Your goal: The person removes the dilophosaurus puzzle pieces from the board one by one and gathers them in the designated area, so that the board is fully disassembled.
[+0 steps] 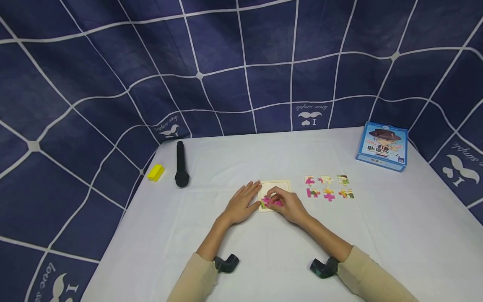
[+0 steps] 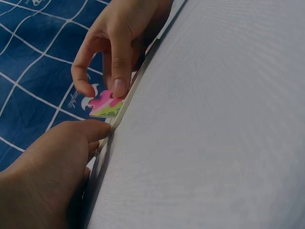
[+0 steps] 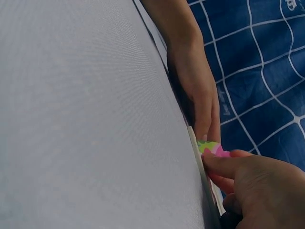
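Observation:
A square wooden puzzle tray (image 1: pixel 274 183) with a pale rim lies on the white table. My left hand (image 1: pixel 240 204) rests along the tray's left side, fingers straight, with fingertips and thumb at its rim. Over the tray's lower part, my right hand (image 1: pixel 288 206) pinches a pink and green puzzle piece (image 2: pixel 106 105) between thumb and fingers. The left wrist view shows this piece tilted up from the tray, its green edge toward my left thumb (image 2: pixel 97 128). Right fingers partly hide the piece in the head view.
Right of the tray, several loose puzzle pieces (image 1: pixel 328 191) lie in two rows. A blue game box (image 1: pixel 383 147) sits at the back right. On the left are a black microphone (image 1: pixel 181 165) and a yellow block (image 1: pixel 156 172). Blue gridded cloth (image 1: pixel 264 84) hangs behind.

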`<state>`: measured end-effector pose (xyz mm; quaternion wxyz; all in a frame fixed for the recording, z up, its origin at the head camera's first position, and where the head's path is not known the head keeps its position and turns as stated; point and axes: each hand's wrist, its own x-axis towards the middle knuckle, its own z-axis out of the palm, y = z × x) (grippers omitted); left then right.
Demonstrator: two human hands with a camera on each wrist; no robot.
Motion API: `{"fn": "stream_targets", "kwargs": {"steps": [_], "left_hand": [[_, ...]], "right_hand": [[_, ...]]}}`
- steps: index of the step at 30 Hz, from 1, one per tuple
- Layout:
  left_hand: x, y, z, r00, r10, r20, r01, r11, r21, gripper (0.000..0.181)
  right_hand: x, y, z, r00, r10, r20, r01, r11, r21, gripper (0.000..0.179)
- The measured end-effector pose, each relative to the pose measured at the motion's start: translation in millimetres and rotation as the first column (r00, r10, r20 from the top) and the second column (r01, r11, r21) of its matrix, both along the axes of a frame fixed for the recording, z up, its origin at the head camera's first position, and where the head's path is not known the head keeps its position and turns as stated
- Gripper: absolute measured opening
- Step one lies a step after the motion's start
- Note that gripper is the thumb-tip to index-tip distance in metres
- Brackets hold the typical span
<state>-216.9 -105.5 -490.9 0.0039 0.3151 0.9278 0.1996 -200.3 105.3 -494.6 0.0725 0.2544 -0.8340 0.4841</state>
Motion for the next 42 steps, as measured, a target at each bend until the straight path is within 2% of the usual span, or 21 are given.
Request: {"fn": "stream_targets", "kwargs": {"steps": [8, 15, 19, 22, 26, 30, 33, 36, 42], "left_hand": [[-0.3, 0.0, 0.6, 1.000, 0.008, 0.013, -0.008, 1.000, 0.006, 0.058], [-0.1, 0.2, 0.1, 1.000, 0.006, 0.003, -0.006, 1.000, 0.008, 0.058], [0.8, 0.3, 0.6, 1.000, -0.002, 0.001, 0.002, 1.000, 0.020, 0.058], [1.3, 0.4, 1.0, 1.000, -0.009, -0.008, 0.009, 1.000, 0.025, 0.058], [2.0, -0.5, 1.7, 1.000, -0.005, -0.012, 0.006, 1.000, 0.020, 0.058], [2.4, -0.9, 1.3, 1.000, 0.006, -0.004, -0.006, 1.000, 0.014, 0.058], [2.2, -0.8, 0.8, 1.000, 0.006, -0.005, -0.006, 1.000, 0.020, 0.058], [2.2, -0.6, 0.2, 1.000, 0.005, -0.004, -0.005, 1.000, 0.022, 0.058], [1.8, -0.3, -1.9, 1.000, 0.010, -0.005, -0.010, 1.000, 0.019, 0.058]], "right_hand": [[0.0, 0, 1.6, 1.000, 0.008, 0.011, -0.008, 1.000, 0.023, 0.025], [0.5, 0, 1.7, 1.000, 0.026, -0.007, -0.026, 0.999, -0.034, 0.026], [2.0, 2, 6.2, 1.000, 0.004, 0.031, -0.002, 0.999, -0.051, 0.025], [6.0, 7, 15.9, 0.996, -0.005, 0.089, 0.012, 0.997, -0.074, 0.025], [20.1, 18, 44.5, 0.984, 0.006, 0.178, 0.017, 0.992, -0.124, 0.025], [33.3, 41, 66.0, 0.985, -0.033, 0.169, 0.050, 0.994, -0.100, 0.027], [34.8, 65, 60.2, 0.987, -0.094, 0.131, 0.101, 0.994, -0.050, 0.028], [35.2, 89, 48.1, 0.983, -0.143, 0.115, 0.144, 0.990, 0.000, 0.028], [38.7, 119, 30.3, 0.978, -0.135, 0.158, 0.130, 0.991, 0.043, 0.027]]}}
